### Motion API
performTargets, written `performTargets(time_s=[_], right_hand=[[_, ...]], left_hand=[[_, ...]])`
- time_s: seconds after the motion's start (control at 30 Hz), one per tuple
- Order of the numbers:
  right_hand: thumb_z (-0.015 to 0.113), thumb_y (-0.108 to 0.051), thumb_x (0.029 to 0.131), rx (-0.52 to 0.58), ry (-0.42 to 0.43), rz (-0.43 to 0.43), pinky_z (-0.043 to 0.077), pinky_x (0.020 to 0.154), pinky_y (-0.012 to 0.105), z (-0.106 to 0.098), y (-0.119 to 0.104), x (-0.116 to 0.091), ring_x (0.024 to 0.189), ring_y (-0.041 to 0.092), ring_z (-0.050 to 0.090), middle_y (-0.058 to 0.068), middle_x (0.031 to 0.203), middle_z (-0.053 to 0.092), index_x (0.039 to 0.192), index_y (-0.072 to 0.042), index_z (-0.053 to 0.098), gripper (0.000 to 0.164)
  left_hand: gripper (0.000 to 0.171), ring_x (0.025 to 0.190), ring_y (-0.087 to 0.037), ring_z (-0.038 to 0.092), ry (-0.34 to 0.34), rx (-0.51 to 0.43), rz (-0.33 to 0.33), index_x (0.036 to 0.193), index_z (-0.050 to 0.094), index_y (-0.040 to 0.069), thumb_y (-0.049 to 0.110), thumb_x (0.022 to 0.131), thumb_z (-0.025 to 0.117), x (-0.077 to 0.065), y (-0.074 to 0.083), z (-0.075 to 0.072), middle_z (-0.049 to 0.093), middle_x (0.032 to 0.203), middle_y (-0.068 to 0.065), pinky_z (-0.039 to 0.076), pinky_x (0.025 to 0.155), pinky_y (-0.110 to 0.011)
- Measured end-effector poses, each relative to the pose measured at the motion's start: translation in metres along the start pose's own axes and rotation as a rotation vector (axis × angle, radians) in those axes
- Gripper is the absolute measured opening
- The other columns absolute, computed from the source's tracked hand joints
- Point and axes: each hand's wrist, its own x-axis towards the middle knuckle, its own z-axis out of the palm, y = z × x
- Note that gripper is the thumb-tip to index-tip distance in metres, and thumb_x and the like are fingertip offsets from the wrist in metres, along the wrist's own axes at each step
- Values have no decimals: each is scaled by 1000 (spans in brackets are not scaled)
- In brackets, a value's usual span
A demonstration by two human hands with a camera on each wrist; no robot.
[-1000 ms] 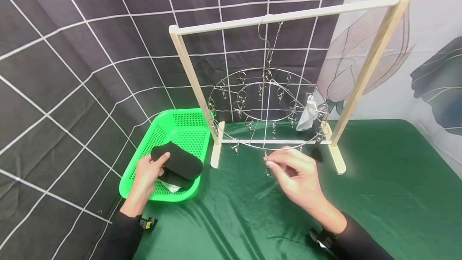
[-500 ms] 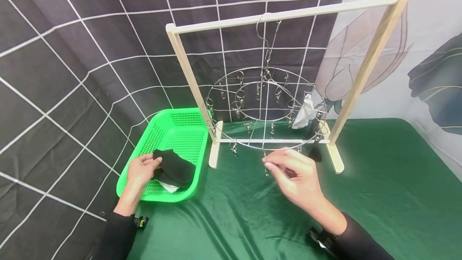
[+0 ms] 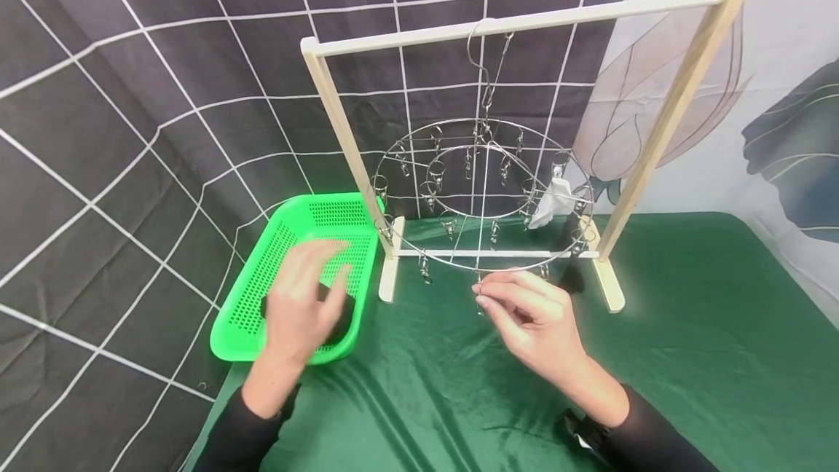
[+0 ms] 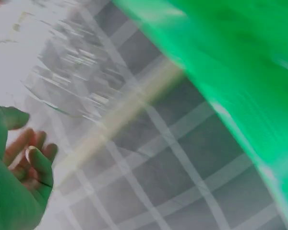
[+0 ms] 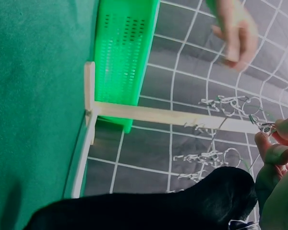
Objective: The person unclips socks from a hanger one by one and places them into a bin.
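Observation:
My left hand (image 3: pixel 295 304) is above the green basket (image 3: pixel 226 337), its fingers spread and blurred by motion, holding nothing. Beneath it a folded black cloth (image 3: pixel 342 317) lies in the basket, mostly covered by the hand. My right hand (image 3: pixel 540 315) pinches a small metal clip (image 5: pixel 265 125) at the near edge of the round wire clip hanger (image 3: pixel 452 263). In the right wrist view a black sock (image 5: pixel 182 206) fills the foreground close to that hand. A white cloth (image 3: pixel 553 204) hangs from a clip at the hanger's right side.
The hanger is hooked on the top bar (image 3: pixel 406 37) of a wooden stand. One stand foot (image 3: pixel 392 268) is beside the basket, the other foot (image 3: pixel 609 286) to the right. Green cloth (image 3: pixel 688 355) covers the table. A dark gridded curtain (image 3: pixel 131 188) rises behind.
My left hand has let go of the black cloth, which dropped lower into the basket, then moved up and right with fingers spreading. My right hand has stayed at the clip.

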Motion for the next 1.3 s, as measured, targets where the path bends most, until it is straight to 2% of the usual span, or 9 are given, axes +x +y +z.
performTargets(time_s=[0.07, 0.13, 0.2, 0.3, 0.63, 0.87, 1.03, 1.17, 1.3], right_hand=[[75, 12, 67, -9, -6, -4, 36, 50, 13, 0, -1, 1, 58, 9, 50, 12, 84, 68, 91, -6, 74, 29], [75, 11, 67, -13, -11, -3, 36, 50, 12, 0, -1, 1, 58, 9, 50, 11, 84, 68, 91, -6, 74, 29], [75, 11, 68, -17, -14, -2, 37, 50, 12, 1, -2, 1, 59, 9, 51, 11, 84, 68, 91, -6, 74, 29], [75, 11, 68, -20, -18, -3, 38, 51, 12, 1, -3, 1, 60, 11, 52, 11, 84, 68, 91, -6, 74, 29], [77, 11, 66, -45, -37, -7, 41, 52, 13, 2, -5, 2, 65, 14, 59, 9, 84, 69, 91, -7, 74, 30], [77, 9, 67, -68, -58, -8, 41, 52, 12, 1, -7, 2, 63, 11, 57, 8, 85, 69, 92, -7, 74, 30], [76, 0, 74, -121, -64, -53, 39, 52, 11, -8, -7, 2, 57, 5, 51, 8, 84, 69, 95, -7, 74, 22], [72, -4, 78, -129, 2, -122, 48, 60, 16, -21, -1, 6, 63, 14, 59, 11, 83, 69, 91, -2, 74, 13], [71, -3, 77, -174, 108, -141, 47, 60, 18, -36, 11, 10, 63, 17, 59, 14, 83, 69, 86, 2, 74, 11]], left_hand=[[24, 99, -29, 62, 5, -58, 156, 106, 69, 2, 9, 84, 66, 17, 26, 8, 68, 104, -11, 48, 93, -37], [21, 97, -27, 64, -6, -104, 272, 105, 69, 1, 9, 86, 65, 30, 47, 17, 68, 103, -11, 50, 91, -35], [21, 97, -26, 64, -32, -110, 348, 106, 69, 1, 11, 89, 63, 36, 61, 25, 68, 103, -11, 50, 91, -34], [22, 97, -24, 63, -60, -92, 393, 109, 70, 4, 9, 88, 65, 38, 72, 38, 68, 104, -8, 52, 88, -31], [27, 96, -21, 60, -120, -14, 345, 109, 71, 13, 1, 86, 63, 29, 69, 58, 65, 103, -3, 54, 78, -29], [23, 95, -19, 61, -109, -4, 330, 102, 72, 13, 0, 87, 62, 31, 65, 61, 65, 100, -2, 54, 75, -29], [22, 93, -18, 61, -102, -6, 319, 100, 72, 12, -1, 88, 60, 31, 62, 59, 66, 97, -1, 53, 81, -29], [20, 91, -18, 61, -100, -8, 310, 100, 73, 11, -1, 88, 61, 31, 56, 57, 67, 96, -1, 53, 81, -30], [19, 90, -18, 61, -86, -12, 310, 100, 73, 11, 1, 86, 66, 30, 49, 56, 68, 96, -1, 54, 78, -31]])
